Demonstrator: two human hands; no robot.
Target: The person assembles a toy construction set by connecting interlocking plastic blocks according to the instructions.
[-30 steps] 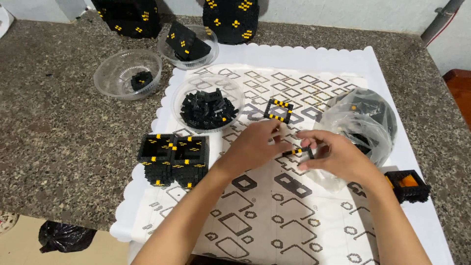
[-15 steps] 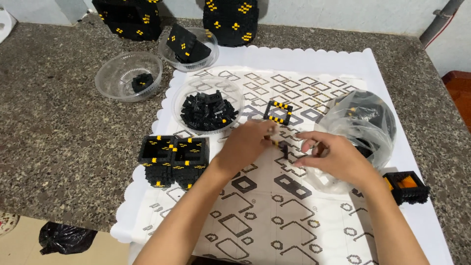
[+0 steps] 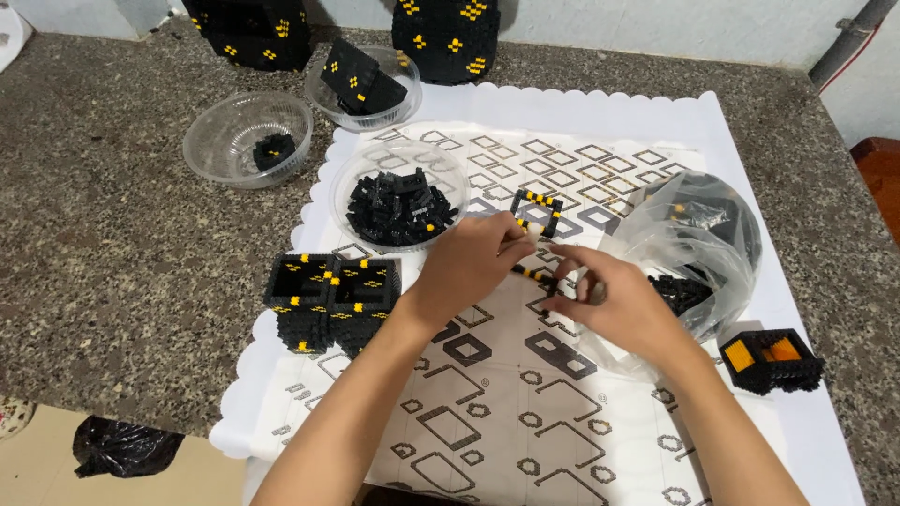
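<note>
Both hands meet over the middle of the white patterned mat (image 3: pixel 525 412), pinching one small strip (image 3: pixel 532 275) of black bricks with yellow studs between them. The left hand (image 3: pixel 466 267) closes its fingertips on the strip's upper end; the right hand (image 3: pixel 614 305) grips the lower end, fingers curled. The strip is thin and short, slanting down to the right, and most of it is covered by the fingers, so its full length and shape cannot be made out. Just above the hands a small square frame (image 3: pixel 537 210) of black and yellow bricks lies on the mat. To the left stands a block (image 3: pixel 330 298) of black hollow cells with yellow dots. A clear bowl (image 3: pixel 401 192) of loose black pieces sits behind the left hand. Right of the right hand a clear bag (image 3: pixel 698 244) holds more black pieces, blurred by the plastic. A small black box (image 3: pixel 771 358) with an orange inside sits near the mat's right edge. Two more bowls (image 3: pixel 246 139) stand on the speckled tabletop (image 3: pixel 103 253), and tall black builds (image 3: pixel 448 33) at the far edge are cut off by the frame.
</note>
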